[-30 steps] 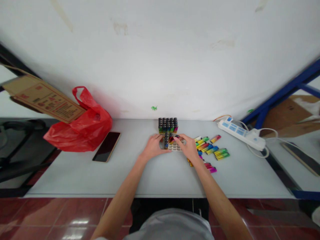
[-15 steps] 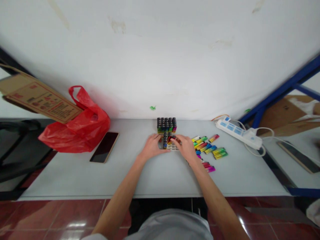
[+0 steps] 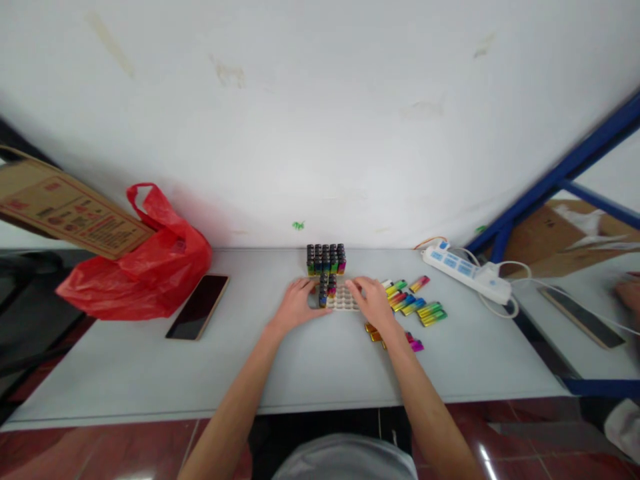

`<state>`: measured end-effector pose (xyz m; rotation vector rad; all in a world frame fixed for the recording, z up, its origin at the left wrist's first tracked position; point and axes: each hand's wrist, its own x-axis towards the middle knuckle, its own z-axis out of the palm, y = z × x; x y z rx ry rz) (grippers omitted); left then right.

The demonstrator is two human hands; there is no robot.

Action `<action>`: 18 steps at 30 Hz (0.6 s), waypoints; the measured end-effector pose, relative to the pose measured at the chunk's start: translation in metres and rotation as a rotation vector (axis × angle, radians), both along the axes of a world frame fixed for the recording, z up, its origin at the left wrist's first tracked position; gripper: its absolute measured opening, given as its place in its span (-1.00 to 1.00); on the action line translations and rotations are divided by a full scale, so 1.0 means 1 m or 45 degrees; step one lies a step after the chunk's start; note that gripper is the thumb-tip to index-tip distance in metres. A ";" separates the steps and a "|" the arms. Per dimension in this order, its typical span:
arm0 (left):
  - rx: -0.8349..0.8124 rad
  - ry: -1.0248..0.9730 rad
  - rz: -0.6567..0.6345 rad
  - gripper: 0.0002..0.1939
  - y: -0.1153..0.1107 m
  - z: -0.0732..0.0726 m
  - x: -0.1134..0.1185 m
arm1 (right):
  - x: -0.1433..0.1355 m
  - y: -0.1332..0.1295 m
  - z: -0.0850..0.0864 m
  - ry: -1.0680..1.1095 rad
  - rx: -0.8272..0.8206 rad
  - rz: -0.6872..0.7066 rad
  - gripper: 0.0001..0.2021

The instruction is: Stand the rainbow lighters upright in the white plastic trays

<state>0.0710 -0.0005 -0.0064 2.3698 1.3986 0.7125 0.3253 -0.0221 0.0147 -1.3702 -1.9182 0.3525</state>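
A pale tray with rows of holes (image 3: 343, 301) lies on the table, with upright lighters (image 3: 324, 291) standing in its left rows, black tops up. My left hand (image 3: 295, 308) is closed around the tray's left end, thumb along the front edge and fingers behind. Over the tray's right side is my right hand (image 3: 374, 300), fingers bent and apart, with no lighter visible in it. Just behind the tray stands a block of upright lighters (image 3: 326, 260) with black tops. Loose coloured lighters (image 3: 413, 305) lie to the right, some partly hidden by my right hand and forearm.
A dark-screened phone (image 3: 198, 307) and a red plastic bag (image 3: 145, 273) lie left, beside a cardboard box (image 3: 75, 210). A white power strip (image 3: 467, 273) with cables sits at the right. Another person's hand (image 3: 628, 293) shows at the right edge, near a blue metal frame (image 3: 537, 193).
My right hand has drawn back rightward from the lighter rows, uncovering more bare holes. A red-toned lighter it touched now stands in the tray. The camera view has shifted slightly.
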 end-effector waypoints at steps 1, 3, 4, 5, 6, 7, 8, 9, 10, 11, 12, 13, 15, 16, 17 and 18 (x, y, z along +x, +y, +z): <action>0.002 -0.007 0.000 -0.23 0.000 -0.001 0.000 | 0.008 0.002 0.001 0.028 0.031 -0.099 -0.60; 0.006 -0.017 -0.001 -0.22 0.001 -0.002 -0.001 | 0.029 0.006 0.001 0.064 0.089 -0.332 -0.62; 0.007 -0.020 -0.001 -0.23 0.001 -0.002 -0.001 | 0.040 0.008 -0.001 0.067 0.111 -0.447 -0.63; 0.009 -0.021 -0.003 -0.24 0.001 -0.002 -0.001 | 0.051 0.008 -0.004 0.063 0.118 -0.543 -0.63; 0.010 -0.021 -0.007 -0.26 0.000 -0.002 -0.001 | 0.062 0.008 -0.007 0.046 0.108 -0.637 -0.63; 0.012 -0.021 -0.011 -0.28 0.000 -0.002 -0.002 | 0.072 0.007 -0.011 -0.009 0.066 -0.738 -0.62; 0.015 -0.021 -0.015 -0.30 0.000 -0.002 -0.002 | 0.081 0.005 -0.015 -0.069 0.003 -0.805 -0.60; 0.018 -0.020 -0.018 -0.32 0.000 -0.001 -0.002 | 0.088 0.003 -0.020 -0.116 -0.054 -0.843 -0.59; 0.020 -0.018 -0.020 -0.34 0.000 -0.001 -0.002 | 0.092 0.002 -0.023 -0.159 -0.106 -0.859 -0.58; 0.021 -0.016 -0.022 -0.35 0.000 -0.001 -0.003 | 0.095 0.000 -0.027 -0.192 -0.147 -0.855 -0.56; 0.021 -0.013 -0.025 -0.36 0.000 0.000 -0.003 | 0.097 -0.001 -0.029 -0.218 -0.175 -0.844 -0.55; 0.021 -0.011 -0.028 -0.36 0.001 0.000 -0.003 | 0.098 -0.001 -0.031 -0.243 -0.196 -0.833 -0.53; 0.018 -0.008 -0.034 -0.37 0.001 0.000 -0.003 | 0.098 -0.001 -0.032 -0.290 -0.234 -0.818 -0.48; 0.016 -0.007 -0.037 -0.37 0.001 0.000 -0.003 | 0.099 0.000 -0.033 -0.301 -0.244 -0.807 -0.46; 0.015 -0.007 -0.037 -0.37 0.001 0.001 -0.003 | 0.101 0.000 -0.033 -0.306 -0.250 -0.788 -0.44; 0.013 -0.007 -0.036 -0.37 0.001 0.001 -0.003 | 0.103 0.001 -0.033 -0.306 -0.252 -0.759 -0.43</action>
